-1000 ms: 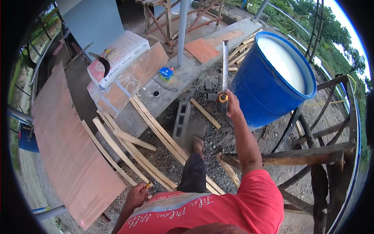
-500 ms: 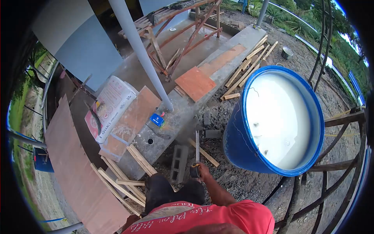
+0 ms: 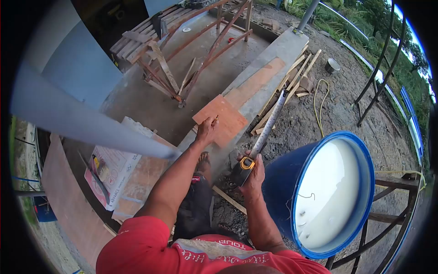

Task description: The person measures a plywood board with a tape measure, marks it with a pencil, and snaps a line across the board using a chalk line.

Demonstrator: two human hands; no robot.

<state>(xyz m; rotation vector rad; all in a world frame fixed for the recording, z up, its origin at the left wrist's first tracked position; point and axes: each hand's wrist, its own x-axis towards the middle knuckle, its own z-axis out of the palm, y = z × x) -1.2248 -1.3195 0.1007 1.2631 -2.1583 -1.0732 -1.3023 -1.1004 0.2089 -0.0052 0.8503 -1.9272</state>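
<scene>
My right hand (image 3: 253, 177) grips a black and yellow tape measure (image 3: 247, 164) beside the blue drum. Its blade (image 3: 273, 118) is pulled out and slants away towards the loose wood strips (image 3: 294, 84). My left hand (image 3: 207, 131) is closed, with a short thin pencil (image 3: 216, 118) poking up from the fingers. That hand is over the near left edge of a square plywood piece (image 3: 225, 119) on the concrete ledge; whether it touches the wood I cannot tell.
A blue drum (image 3: 269, 180) of whitish liquid stands at my right. A grey post (image 3: 91, 116) crosses the left side. Beyond the plywood is a wooden trestle (image 3: 207, 64). A cement bag (image 3: 109, 171) and a large board (image 3: 68, 196) lie left. Yellow hose (image 3: 320, 109) curls on the ground.
I have moved forward, closer to the plywood piece. My left hand has come into view over it with the pencil. The tape measure is raised, with more blade out, pointing forward and right.
</scene>
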